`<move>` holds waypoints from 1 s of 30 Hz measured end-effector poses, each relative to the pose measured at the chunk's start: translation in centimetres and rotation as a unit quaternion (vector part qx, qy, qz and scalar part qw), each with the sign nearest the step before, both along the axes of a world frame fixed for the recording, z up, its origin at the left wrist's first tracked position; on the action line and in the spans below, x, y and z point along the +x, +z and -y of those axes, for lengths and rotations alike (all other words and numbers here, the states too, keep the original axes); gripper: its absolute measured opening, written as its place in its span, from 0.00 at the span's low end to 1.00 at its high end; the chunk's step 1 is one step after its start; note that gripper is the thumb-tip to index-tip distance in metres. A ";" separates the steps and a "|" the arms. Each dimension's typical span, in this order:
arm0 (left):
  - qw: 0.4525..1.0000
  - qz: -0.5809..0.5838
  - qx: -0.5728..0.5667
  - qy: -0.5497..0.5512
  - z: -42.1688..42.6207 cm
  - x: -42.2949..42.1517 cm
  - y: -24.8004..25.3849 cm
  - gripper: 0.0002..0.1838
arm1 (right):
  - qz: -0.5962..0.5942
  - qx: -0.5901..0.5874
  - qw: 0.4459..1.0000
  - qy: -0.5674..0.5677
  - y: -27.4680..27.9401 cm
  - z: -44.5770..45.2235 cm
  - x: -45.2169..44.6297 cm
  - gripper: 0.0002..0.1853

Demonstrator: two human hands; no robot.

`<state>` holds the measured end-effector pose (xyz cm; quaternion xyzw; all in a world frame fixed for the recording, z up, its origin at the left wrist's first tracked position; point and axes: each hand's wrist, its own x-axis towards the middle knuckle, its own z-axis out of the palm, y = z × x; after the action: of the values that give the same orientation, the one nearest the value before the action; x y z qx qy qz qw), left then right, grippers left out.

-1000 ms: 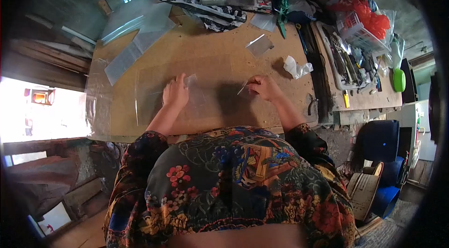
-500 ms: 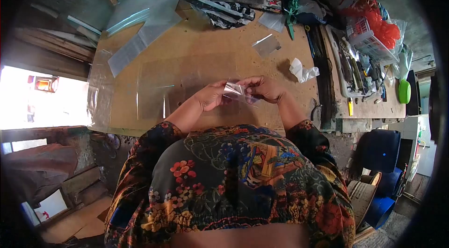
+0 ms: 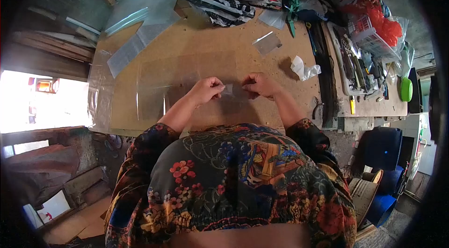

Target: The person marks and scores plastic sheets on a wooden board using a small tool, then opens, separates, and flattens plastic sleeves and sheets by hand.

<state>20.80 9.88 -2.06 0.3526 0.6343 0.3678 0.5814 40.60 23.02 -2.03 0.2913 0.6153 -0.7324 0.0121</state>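
My left hand [image 3: 208, 90] is closed, thumb and fingers pinching the left edge of a small piece of clear plastic film [image 3: 228, 90]. Across a narrow gap, my right hand [image 3: 260, 85] is also closed, its fingertips pinched at the film's right side. The film is see-through, so its far edge is hard to make out. Both hands are just above the wooden board [image 3: 187, 40], near its front edge. Larger clear plastic sheets [image 3: 161, 68] lie flat on the board, to the left of and beneath my hands.
White crumpled paper [image 3: 305, 69] and a small clear plastic piece [image 3: 267, 43] lie beyond my right hand. A tool tray [image 3: 343, 77], white basket [image 3: 372, 44] and yellow-handled cutter [image 3: 352, 104] are at the right. Striped plastic bags [image 3: 210, 7] line the back.
My hands have moved apart; the left shifted slightly left and the right slightly right. The film between them has lost its bright glare and looks flatter.
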 end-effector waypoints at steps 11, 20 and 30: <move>0.952 -0.280 0.118 0.045 0.7 -4.0 1.4 0.08 | 0.133 0.283 0.949 -0.042 -2.0 -1.2 -0.3 0.09; 0.781 -0.603 0.118 -0.112 -0.5 -1.5 3.0 0.12 | 0.150 0.660 0.732 -0.076 0.4 4.0 0.0 0.20; 0.776 -0.575 0.154 -0.210 -1.7 0.9 -0.7 0.19 | 0.094 0.634 0.767 -0.012 -1.9 7.0 2.0 0.22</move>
<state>21.74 11.55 -2.74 0.7076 0.6957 0.0586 0.1092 42.56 16.01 -3.89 0.3077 0.9319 -0.1444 -0.1266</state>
